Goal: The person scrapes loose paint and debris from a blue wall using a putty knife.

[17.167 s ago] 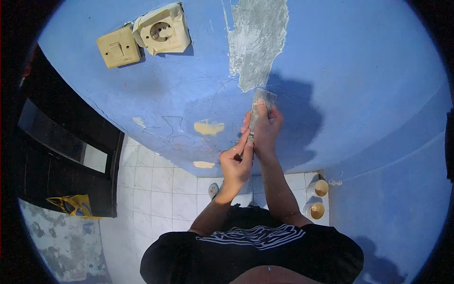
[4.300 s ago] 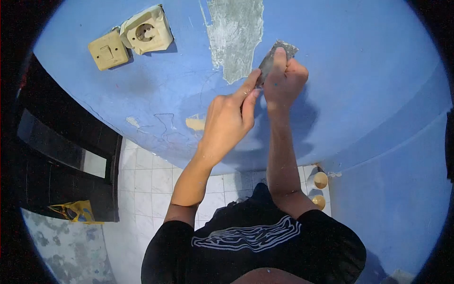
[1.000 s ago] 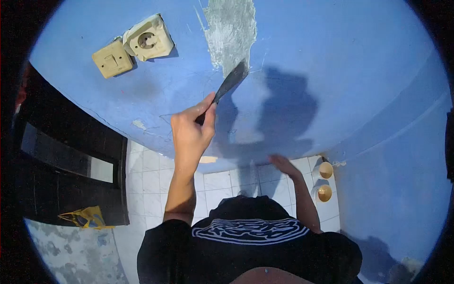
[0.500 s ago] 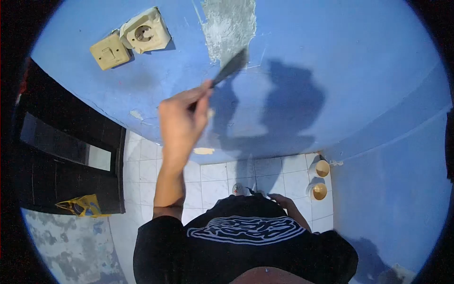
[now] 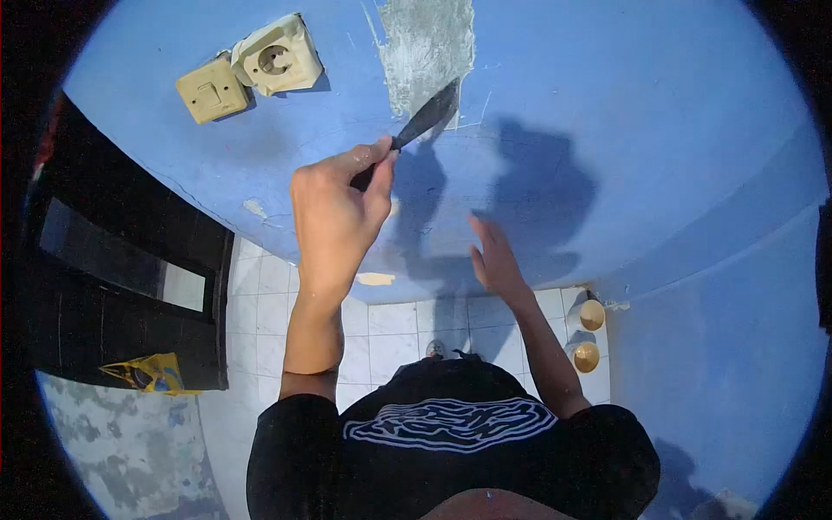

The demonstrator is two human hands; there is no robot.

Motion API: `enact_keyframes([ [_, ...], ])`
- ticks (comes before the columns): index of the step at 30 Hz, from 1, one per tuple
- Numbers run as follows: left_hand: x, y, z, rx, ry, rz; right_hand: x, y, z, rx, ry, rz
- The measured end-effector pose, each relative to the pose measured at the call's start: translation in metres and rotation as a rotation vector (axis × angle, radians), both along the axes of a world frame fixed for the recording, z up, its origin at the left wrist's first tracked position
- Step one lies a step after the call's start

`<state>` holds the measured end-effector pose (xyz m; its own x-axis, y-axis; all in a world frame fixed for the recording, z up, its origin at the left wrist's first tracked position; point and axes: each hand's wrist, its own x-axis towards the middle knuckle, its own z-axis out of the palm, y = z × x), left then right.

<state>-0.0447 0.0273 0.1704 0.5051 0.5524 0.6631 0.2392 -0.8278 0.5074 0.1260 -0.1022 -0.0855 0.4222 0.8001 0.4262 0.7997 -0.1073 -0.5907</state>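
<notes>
My left hand [image 5: 336,212] is closed round the handle of a dark putty knife [image 5: 429,115]. The blade slants up and to the right, its tip overlapping the lower edge of a bare grey patch [image 5: 426,52] in the blue wall [image 5: 650,130]. Lower and to the right, my right hand [image 5: 496,257] is raised in front of the wall, fingers stretched out and holding nothing. Dark shadows of the hand, the tool and my head fall on the wall beside them.
Up left, a cream light switch [image 5: 211,91] and a loose-looking socket [image 5: 279,59] sit on the wall. Two tan-topped round containers [image 5: 587,356] stand on the tiled floor [image 5: 394,334] at the right. A yellow bag [image 5: 156,374] lies by the dark door [image 5: 130,338].
My right hand has come up from beside my waist to the front of the wall. The left hand and putty knife have stayed almost in place at the patch.
</notes>
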Motion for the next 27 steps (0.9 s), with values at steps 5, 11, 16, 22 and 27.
enact_keyframes([
  [5,-0.003,0.011,-0.024,-0.02,-0.124,-0.057,-0.017,0.063,0.147,0.734,-0.147,0.108],
  [11,-0.004,-0.003,-0.023,0.071,-0.001,0.033,0.003,0.126,0.214,0.903,-0.584,0.366],
  [16,-0.021,0.002,-0.011,0.001,-0.132,-0.078,-0.005,0.147,0.234,1.028,-0.597,0.449],
  [22,-0.009,0.01,0.005,0.082,-0.213,-0.084,0.007,0.149,0.249,1.141,-0.592,0.331],
  [27,-0.009,0.009,-0.002,0.107,-0.214,-0.123,-0.003,0.143,0.241,1.16,-0.603,0.324],
])
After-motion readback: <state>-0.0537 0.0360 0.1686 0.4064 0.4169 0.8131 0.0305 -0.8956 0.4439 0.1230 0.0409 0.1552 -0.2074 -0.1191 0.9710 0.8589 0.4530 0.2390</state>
